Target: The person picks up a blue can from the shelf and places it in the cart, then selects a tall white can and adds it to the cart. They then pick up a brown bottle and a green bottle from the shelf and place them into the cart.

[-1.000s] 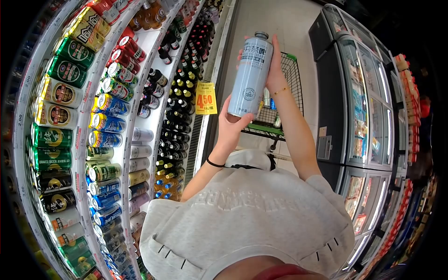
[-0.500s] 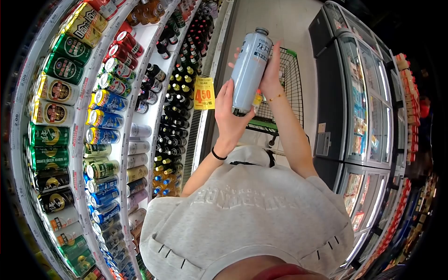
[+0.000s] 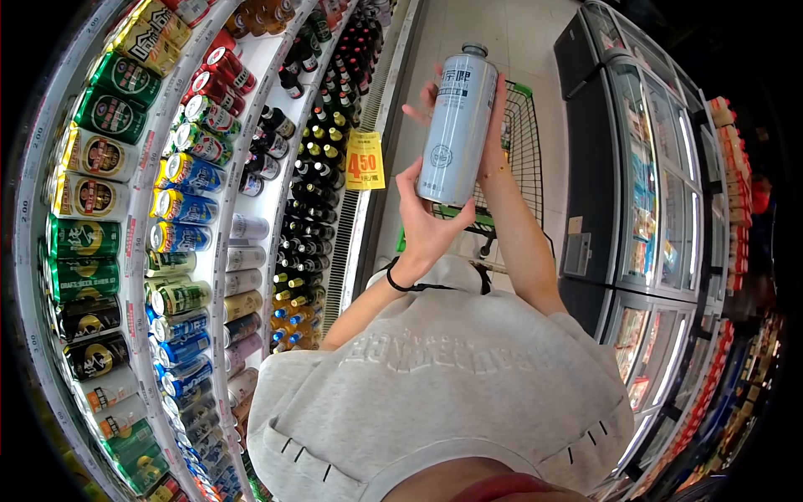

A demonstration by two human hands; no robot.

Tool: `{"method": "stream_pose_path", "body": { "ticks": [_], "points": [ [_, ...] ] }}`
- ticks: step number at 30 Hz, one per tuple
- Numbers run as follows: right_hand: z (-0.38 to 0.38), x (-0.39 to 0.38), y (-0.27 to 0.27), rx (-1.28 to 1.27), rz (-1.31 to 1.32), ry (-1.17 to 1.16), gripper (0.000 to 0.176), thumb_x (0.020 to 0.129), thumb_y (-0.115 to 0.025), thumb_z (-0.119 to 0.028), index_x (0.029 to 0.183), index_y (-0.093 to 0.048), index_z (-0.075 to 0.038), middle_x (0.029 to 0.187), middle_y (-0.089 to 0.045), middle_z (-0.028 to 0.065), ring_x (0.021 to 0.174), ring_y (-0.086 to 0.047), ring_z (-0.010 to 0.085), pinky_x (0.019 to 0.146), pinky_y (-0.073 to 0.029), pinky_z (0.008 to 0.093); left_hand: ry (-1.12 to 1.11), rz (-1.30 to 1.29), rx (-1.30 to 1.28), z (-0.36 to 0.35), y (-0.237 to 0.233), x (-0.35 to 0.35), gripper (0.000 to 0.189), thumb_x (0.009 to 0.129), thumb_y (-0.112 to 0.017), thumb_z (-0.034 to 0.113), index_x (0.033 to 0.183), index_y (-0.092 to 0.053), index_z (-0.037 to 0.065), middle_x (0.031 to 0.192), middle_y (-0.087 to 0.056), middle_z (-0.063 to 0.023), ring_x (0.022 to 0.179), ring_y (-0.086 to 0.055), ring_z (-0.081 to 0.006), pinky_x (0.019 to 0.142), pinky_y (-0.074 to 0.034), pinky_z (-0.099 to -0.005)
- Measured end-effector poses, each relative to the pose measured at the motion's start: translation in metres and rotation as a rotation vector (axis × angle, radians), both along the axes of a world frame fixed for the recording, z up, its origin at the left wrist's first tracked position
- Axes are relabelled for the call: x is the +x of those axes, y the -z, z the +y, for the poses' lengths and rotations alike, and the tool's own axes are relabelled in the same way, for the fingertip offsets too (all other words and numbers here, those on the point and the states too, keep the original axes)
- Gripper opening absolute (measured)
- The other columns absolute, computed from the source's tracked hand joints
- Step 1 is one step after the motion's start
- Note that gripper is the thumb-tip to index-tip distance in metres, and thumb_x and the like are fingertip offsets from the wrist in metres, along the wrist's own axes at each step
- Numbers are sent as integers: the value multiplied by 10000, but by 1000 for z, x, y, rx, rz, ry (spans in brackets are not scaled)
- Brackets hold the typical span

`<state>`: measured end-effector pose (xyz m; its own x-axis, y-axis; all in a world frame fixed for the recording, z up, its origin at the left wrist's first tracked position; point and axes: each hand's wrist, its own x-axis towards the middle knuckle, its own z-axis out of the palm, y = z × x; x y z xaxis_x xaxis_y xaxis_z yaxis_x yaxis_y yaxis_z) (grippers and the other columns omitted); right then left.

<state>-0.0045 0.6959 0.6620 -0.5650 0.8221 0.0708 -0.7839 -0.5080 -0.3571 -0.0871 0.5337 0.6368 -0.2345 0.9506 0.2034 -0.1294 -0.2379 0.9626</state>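
Note:
A tall light-blue metal bottle with a grey cap and dark printing is held up between both hands, its cap end toward the top of the view. My left hand, with a black band at the wrist, grips the bottle's lower end, thumb and fingers on either side of it. Behind the bottle, my right hand supports its upper part; its palm shows at the right edge and its fingertips stick out at the left. The bottle hides much of that hand.
Shelves of beer cans and dark bottles line the left side, with a yellow price tag at their edge. A shopping cart stands beyond the hands. Glass-door freezers run along the right.
The bottle has turned about its long axis, so different printing and a round emblem show. It has shifted slightly right, along with my left hand.

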Motion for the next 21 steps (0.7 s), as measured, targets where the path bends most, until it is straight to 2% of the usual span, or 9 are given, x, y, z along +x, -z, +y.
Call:
{"method": "stream_pose_path", "body": {
  "ticks": [1,2,6,8,11,13,16,19,21],
  "points": [
    [-2,-2,-3,80,3,-14,1041,871,-399,-895,1438,-509,-29,1205,-671,176,1085,-686,270,1142,-465,517,-1,-2,-1,1,4,0,940,749,-834,1,1474,-236,12,1435,-362,-190,1322,-505,-284,1107,-485,-427],
    [-5,-3,-6,75,1,-14,1041,871,-399,-895,1438,-509,-29,1205,-671,176,1085,-686,270,1142,-465,517,-83,131,54,3,11,-2,957,719,-855,14,1467,-258,2,1413,-373,-185,1302,-504,-274,1093,-484,-427],
    [-11,5,-5,89,-311,80,977,929,-395,-823,1485,-459,-22,1240,-661,186,1080,-688,311,1048,-547,492,-306,518,208,3,2,-8,962,645,-888,51,1443,-352,5,1335,-405,-171,1255,-480,-284,1065,-453,-446],
    [-10,7,3,127,-433,67,933,949,-416,-784,1477,-458,-16,1250,-660,182,1078,-691,310,1011,-575,472,-323,550,213,2,1,-8,944,636,-885,61,1432,-381,9,1319,-408,-170,1259,-461,-306,1072,-434,-451],
    [-9,3,14,52,-413,32,815,961,-522,-674,1427,-479,-7,1222,-663,164,1039,-698,294,933,-612,426,-333,623,212,-2,-5,-7,918,627,-882,89,1417,-420,19,1307,-416,-167,1255,-435,-337,1069,-414,-457],
    [-17,-2,16,-216,-213,-61,716,941,-623,-572,1358,-491,-5,1198,-656,139,1023,-691,263,897,-611,404,-340,667,210,0,-15,-9,909,627,-882,108,1412,-430,24,1309,-420,-164,1248,-428,-347,1059,-412,-459],
    [-31,-6,30,-362,-15,-162,707,917,-670,-551,1329,-480,-10,1192,-640,129,1026,-678,252,879,-603,388,-364,620,210,8,-25,-11,917,593,-907,160,1391,-464,69,1320,-445,-183,1241,-395,-359,1033,-368,-476],
    [-36,-7,42,-374,-13,-161,745,892,-692,-567,1332,-462,-12,1214,-630,133,1056,-667,250,887,-592,380,-356,616,184,10,-24,-12,895,583,-909,169,1349,-464,46,1305,-464,-184,1219,-401,-353,1031,-338,-481],
    [-34,-6,46,-366,-4,-133,739,894,-691,-556,1336,-467,-7,1212,-632,135,1058,-667,253,904,-590,380,-328,642,154,3,-10,-14,891,585,-908,154,1329,-433,29,1315,-467,-193,1233,-406,-360,1008,-370,-484]
  ]
}}
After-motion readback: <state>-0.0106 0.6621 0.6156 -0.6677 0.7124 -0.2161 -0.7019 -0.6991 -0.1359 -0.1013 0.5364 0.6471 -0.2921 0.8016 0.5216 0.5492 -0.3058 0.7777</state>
